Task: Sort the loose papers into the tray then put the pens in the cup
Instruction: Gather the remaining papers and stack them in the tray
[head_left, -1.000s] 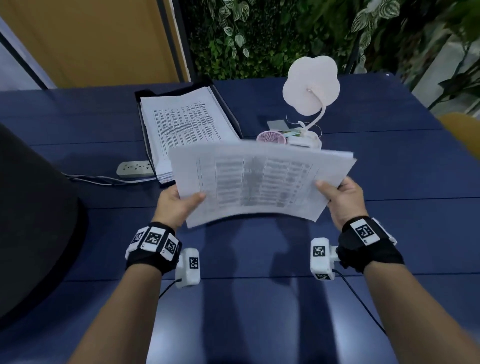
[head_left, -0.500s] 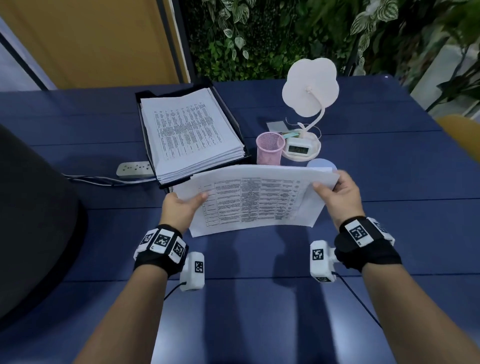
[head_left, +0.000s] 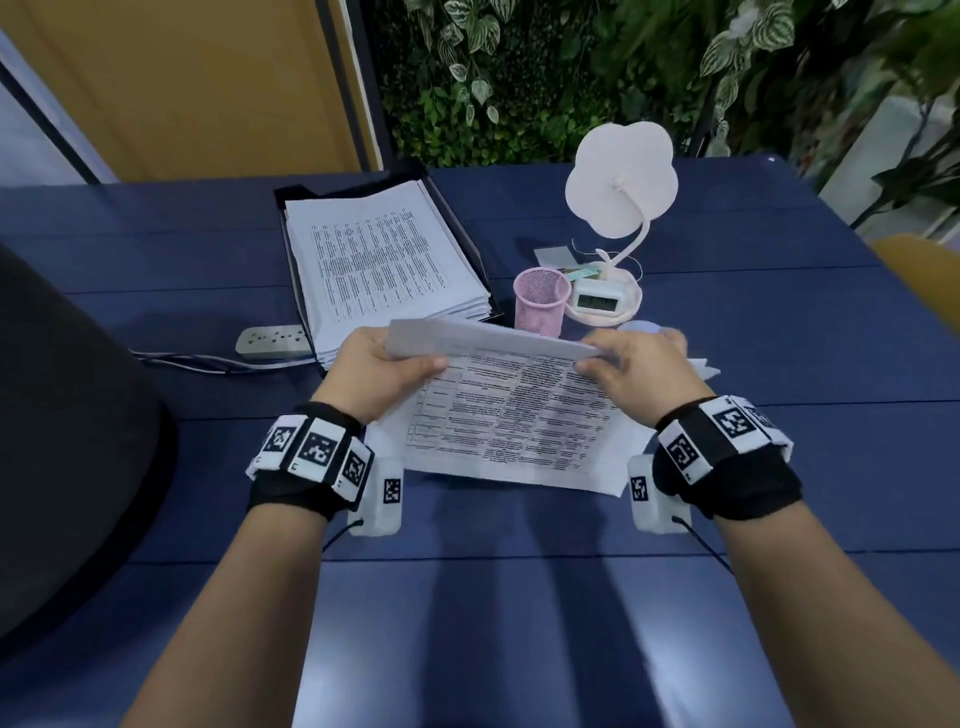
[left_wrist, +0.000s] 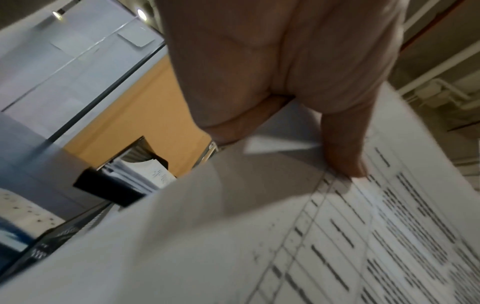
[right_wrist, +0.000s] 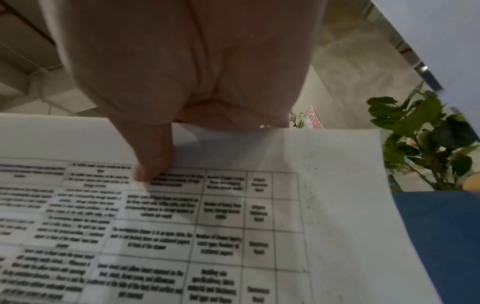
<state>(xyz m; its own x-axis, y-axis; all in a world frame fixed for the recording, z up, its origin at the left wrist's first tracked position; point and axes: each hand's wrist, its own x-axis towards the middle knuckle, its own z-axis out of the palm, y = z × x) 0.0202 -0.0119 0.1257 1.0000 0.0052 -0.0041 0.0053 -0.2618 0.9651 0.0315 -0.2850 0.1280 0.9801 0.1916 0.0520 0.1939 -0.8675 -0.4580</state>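
I hold a small stack of printed papers by its two far corners, near edge down by the blue table, top edge tilted up. My left hand pinches the left corner, thumb on the printed side. My right hand pinches the right corner the same way. The black tray, with a thick pile of printed sheets, lies behind and left of the stack. The pink mesh cup stands just behind the papers' top edge. No pens show in any view.
A white flower-shaped desk lamp with a small clock in its base stands right of the cup. A power strip and its cable lie left of the tray. A dark chair back fills the left edge. Plants line the far side.
Both hands have brought the papers down and toward me, from held up flat to standing on the near edge. The cup and lamp base, hidden a second ago, now show.
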